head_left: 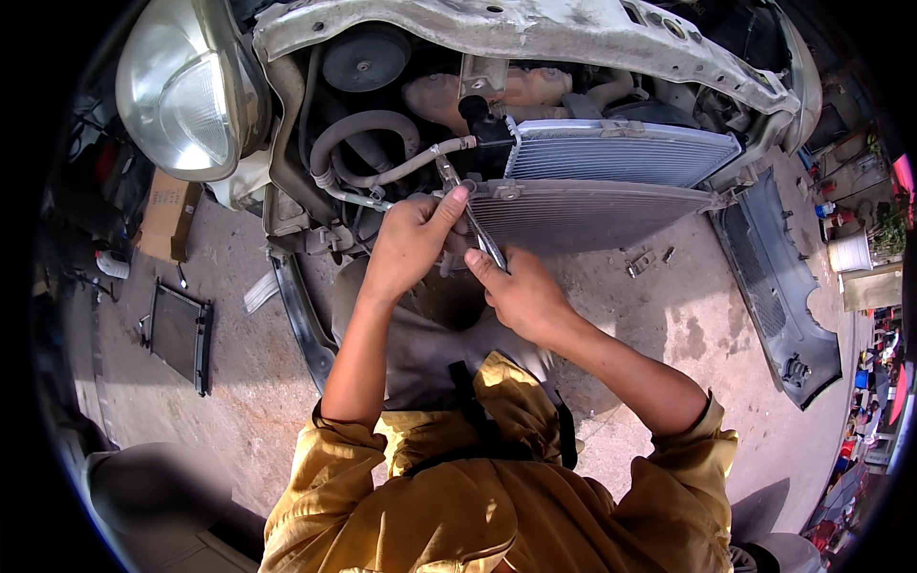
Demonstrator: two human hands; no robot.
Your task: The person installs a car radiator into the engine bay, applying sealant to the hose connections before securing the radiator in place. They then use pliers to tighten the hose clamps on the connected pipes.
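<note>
Shiny metal pliers slant up and left in front of the car's cooling parts. My right hand is closed around their handles, thumb on top. Higher up, my left hand is closed with its thumb against the pliers near the jaws; its other fingers are mostly hidden. The jaws are beside a grey hose that leads toward the black fitting of the radiator. Whether they grip anything is too small to tell. Below the radiator, a darker finned condenser sits just right of my hands.
A bare metal crossbeam spans above, with a headlight at left. On the ground lie an old radiator, a cardboard box, a dark bumper cover and small metal parts. A white bucket stands far right.
</note>
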